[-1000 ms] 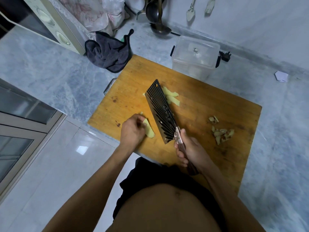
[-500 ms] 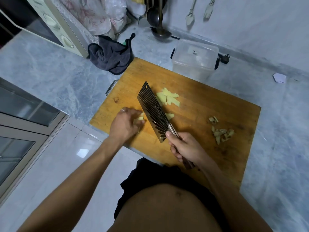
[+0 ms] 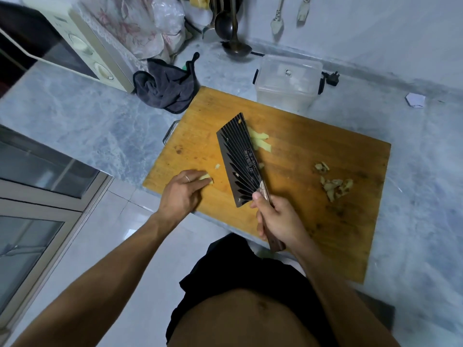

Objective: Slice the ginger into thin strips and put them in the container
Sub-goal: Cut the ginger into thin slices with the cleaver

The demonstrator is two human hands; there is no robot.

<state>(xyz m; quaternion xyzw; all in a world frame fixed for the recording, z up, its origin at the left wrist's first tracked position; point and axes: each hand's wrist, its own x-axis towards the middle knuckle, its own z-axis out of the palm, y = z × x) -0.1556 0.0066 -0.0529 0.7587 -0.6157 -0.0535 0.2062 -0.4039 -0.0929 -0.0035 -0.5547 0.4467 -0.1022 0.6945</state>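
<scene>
Head view: slicing step under way, nothing in the container (image 3: 288,83) as far as its cloudy walls let me see. Left hand (image 3: 181,194) rests on the cutting board (image 3: 300,151) near its front-left corner, fingers bent over a pale ginger piece (image 3: 206,177), holding it down. Right hand (image 3: 278,219) is wrapped tight round the handle of the cleaver (image 3: 240,159), whose blade is tilted with its dark ribbed flat side up, just right of the held piece and apart from it. Cut ginger slices (image 3: 260,141) lie past the blade, partly hidden by it. A small crumb (image 3: 217,166) sits between the hand and the blade. Peel scraps (image 3: 334,184) lie on the right of the board. The container stands at the board's far edge. Next move, I judge: turn the edge down beside the left fingertips and cut thin, keeping the fingers tucked back.
</scene>
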